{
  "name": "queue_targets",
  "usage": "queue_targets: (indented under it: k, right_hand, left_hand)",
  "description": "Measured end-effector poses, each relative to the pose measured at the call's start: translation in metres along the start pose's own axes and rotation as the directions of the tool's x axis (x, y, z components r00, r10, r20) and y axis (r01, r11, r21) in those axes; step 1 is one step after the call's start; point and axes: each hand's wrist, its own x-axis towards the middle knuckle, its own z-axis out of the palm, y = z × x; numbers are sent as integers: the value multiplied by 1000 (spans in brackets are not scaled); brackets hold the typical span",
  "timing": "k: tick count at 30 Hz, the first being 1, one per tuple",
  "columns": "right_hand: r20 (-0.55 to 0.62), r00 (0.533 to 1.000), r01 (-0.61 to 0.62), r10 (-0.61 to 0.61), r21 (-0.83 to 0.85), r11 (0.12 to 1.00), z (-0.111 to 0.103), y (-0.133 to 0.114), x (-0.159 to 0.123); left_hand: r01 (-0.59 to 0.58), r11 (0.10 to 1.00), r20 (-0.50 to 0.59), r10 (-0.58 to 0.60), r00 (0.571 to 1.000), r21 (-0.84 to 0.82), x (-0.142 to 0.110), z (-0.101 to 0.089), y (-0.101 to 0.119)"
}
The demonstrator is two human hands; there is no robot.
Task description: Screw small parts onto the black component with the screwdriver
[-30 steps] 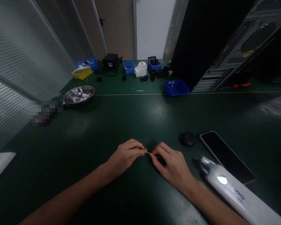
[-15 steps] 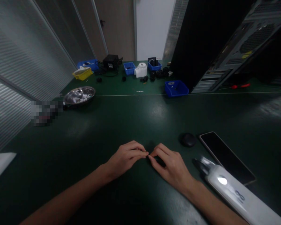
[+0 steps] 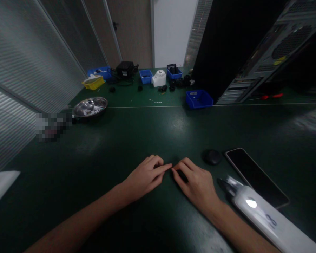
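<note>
Low over the green tabletop (image 3: 137, 135), my two hands meet at their fingertips. The index finger of my left hand (image 3: 144, 177) is stretched out to the tips of the other hand, its thumb lower and the remaining fingers bent; nothing shows in it. My right hand (image 3: 196, 179) is closed in a pinch, thumb against index finger. Whatever lies in that pinch is hidden or too small to name. Right of that hand lies a rounded black object (image 3: 212, 157), beside a dark-screened phone (image 3: 256, 175).
A long white case (image 3: 276, 219) marked 8 lies near my right forearm. Farther off stand a metal bowl (image 3: 91, 106) with white pieces, a blue bin (image 3: 199, 102), a yellow tray (image 3: 93, 83), a white vented housing (image 3: 159, 78) and a black box (image 3: 125, 69).
A thin light-coloured piece showed between my fingertips a second ago; it is out of sight now. My left index finger has straightened, and both hands have shifted slightly up and right.
</note>
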Motion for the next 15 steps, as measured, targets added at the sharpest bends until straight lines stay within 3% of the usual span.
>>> queue_targets:
  k: [4, 10, 15]
  right_hand:
    - [7, 999, -42, 43, -67, 997, -1, 0, 0]
    - [-39, 988, -153, 149, -94, 984, -6, 1, 0]
    - [-45, 984, -176, 174, -50, 983, -5, 2, 1]
  left_hand:
    - [11, 999, 25, -12, 1000, 40, 1, -1, 2]
    - [47, 996, 7, -47, 999, -73, -3, -7, 6]
    - [-39, 998, 5, 39, 999, -47, 1, -5, 10]
